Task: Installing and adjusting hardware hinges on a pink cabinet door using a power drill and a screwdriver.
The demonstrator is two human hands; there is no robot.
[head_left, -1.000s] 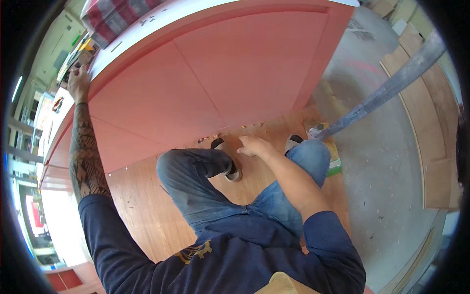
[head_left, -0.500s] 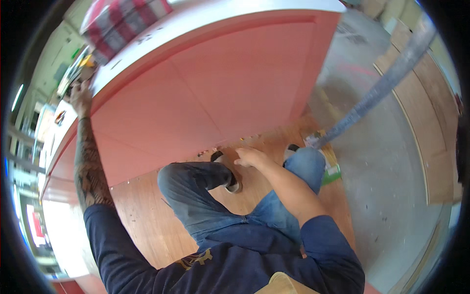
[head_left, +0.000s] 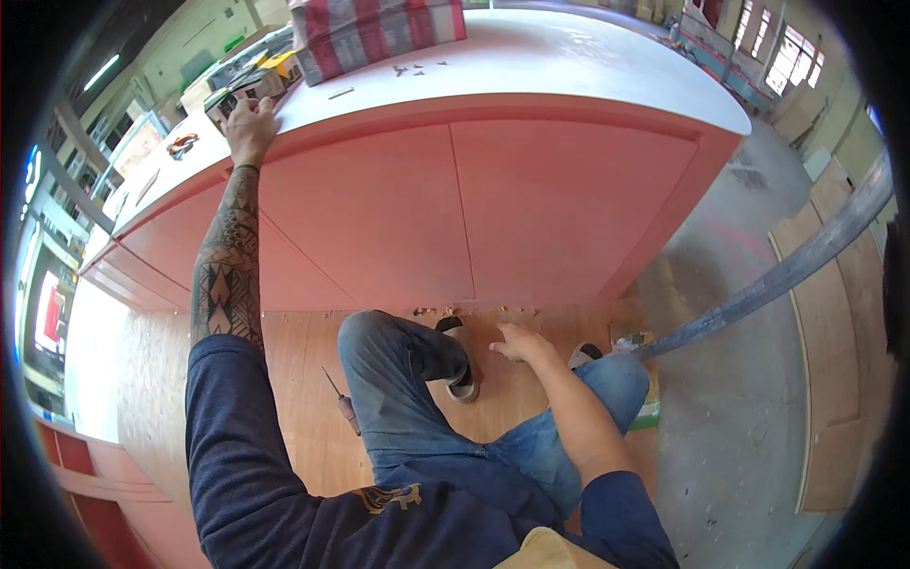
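Observation:
My left hand [head_left: 251, 131] reaches over the near edge of a white-topped pink cabinet [head_left: 370, 204]. Its bent fingers are at a small dark box [head_left: 227, 100], and whatever lies under the fingertips is hidden. My right hand [head_left: 519, 343] is low over the wooden floor, fingers stretched out and holding nothing, close to my shoe. On the cabinet top, several small dark screw-like pieces [head_left: 409, 71] lie before a red-and-grey striped bundle [head_left: 379, 33]. A tool with orange handles [head_left: 182, 146] rests left of my left hand.
A screwdriver-like tool [head_left: 343, 403] lies on the floor by my left leg. Wood scraps [head_left: 436, 311] line the cabinet's base. A thick grey hose [head_left: 777, 294] slopes across the right side, with wooden panels [head_left: 834, 379] beyond it.
My view has swung left and up, so more of the cabinet top and the floor tool show. My left hand stays at the box; my right hand stays low and stretched out.

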